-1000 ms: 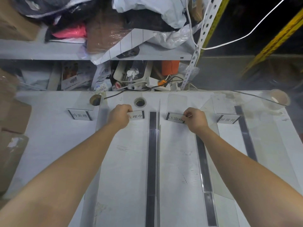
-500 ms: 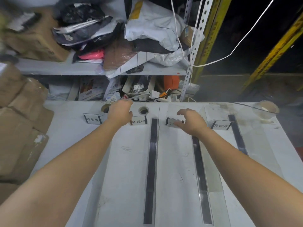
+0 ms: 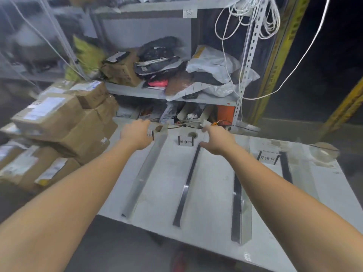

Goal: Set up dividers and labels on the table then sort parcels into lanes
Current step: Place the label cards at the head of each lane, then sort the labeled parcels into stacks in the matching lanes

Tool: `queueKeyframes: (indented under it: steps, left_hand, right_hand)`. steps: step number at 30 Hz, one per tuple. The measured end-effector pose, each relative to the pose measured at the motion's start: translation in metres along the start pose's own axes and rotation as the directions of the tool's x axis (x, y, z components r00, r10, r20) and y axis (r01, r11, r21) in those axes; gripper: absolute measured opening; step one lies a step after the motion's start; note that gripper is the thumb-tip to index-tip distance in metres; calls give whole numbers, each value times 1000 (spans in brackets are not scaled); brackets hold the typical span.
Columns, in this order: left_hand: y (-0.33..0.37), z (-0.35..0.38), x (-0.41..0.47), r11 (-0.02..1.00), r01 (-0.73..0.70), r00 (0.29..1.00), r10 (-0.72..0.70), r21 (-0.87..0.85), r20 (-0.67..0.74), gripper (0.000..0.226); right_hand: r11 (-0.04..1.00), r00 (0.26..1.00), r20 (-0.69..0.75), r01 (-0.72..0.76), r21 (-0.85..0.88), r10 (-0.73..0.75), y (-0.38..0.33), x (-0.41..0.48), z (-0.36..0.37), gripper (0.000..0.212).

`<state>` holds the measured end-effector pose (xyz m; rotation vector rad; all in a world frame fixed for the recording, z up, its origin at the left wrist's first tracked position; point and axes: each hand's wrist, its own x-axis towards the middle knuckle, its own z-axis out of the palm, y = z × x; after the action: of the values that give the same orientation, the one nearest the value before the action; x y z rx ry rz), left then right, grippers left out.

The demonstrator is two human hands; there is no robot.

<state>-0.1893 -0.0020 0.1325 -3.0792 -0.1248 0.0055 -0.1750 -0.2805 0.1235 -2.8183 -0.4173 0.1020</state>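
The white table carries three long clear dividers with dark strips: a left one, a middle one and a right one. White label stands sit at the far end: one between my hands, another at the right, a third partly hidden behind my left hand. My left hand hovers over the table's far left corner, fingers relaxed, holding nothing. My right hand hovers past the middle divider, fingers spread, empty. Brown cardboard parcels are stacked left of the table.
A metal shelf behind the table holds bags, a box and cables. White cord hangs from its post. A roll of clear tape lies at the table's far right corner. Yellow-striped posts stand to the right.
Both hands let go of the label stands and lifted off the table. The view swung up and to the left, bringing the stacked parcels and upper shelf into sight.
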Motion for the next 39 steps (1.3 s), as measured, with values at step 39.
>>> queueKeyframes:
  steps: [39]
  left_hand:
    - [-439, -29, -92, 945, 275, 950, -295, -175, -100, 56]
  right_hand:
    - [968, 990, -51, 138, 212, -130, -470, 80, 93, 53]
